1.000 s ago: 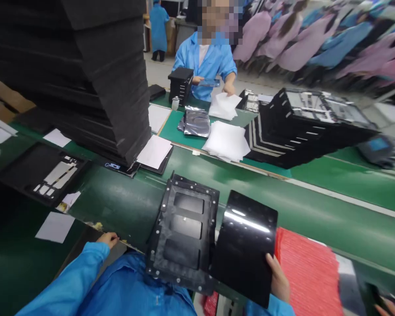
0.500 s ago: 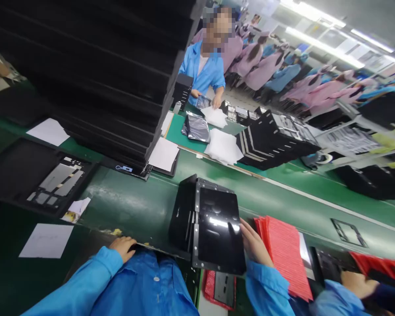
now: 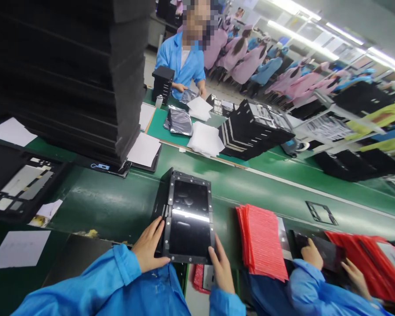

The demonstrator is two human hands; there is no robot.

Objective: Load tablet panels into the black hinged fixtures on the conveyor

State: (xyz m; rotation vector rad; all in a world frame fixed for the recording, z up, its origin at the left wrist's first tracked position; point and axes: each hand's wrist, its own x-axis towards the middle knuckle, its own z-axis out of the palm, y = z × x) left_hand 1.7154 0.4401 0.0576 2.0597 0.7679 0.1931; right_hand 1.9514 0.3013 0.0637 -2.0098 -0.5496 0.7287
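A black box-like fixture [image 3: 167, 239] with a rim of metal dots stands on the bench in front of me. Inside its rim lies a glossy black tablet screen [image 3: 189, 228], reflecting a bright strip of light. My left hand [image 3: 149, 248] grips the lower left corner, fingers along the side and thumb at the bottom edge. On the opposite side, my right hand [image 3: 222, 263] holds the lower right edge between thumb and fingers. The undersides of both grips are hidden.
Tall black trays [image 3: 128, 79] rise at the left. Red bubble-wrap sleeves [image 3: 265, 241] lie to the right, beside a neighbour's hands [image 3: 312, 254] on a dark panel. Across the bench are white sheets [image 3: 206, 139], black trays [image 3: 250, 136] and a co-worker [image 3: 181, 57].
My left hand has come from the bench edge to the fixture. The screen, earlier overlapping the right rim, now sits within the rim. My right hand has shifted lower. The view has turned right.
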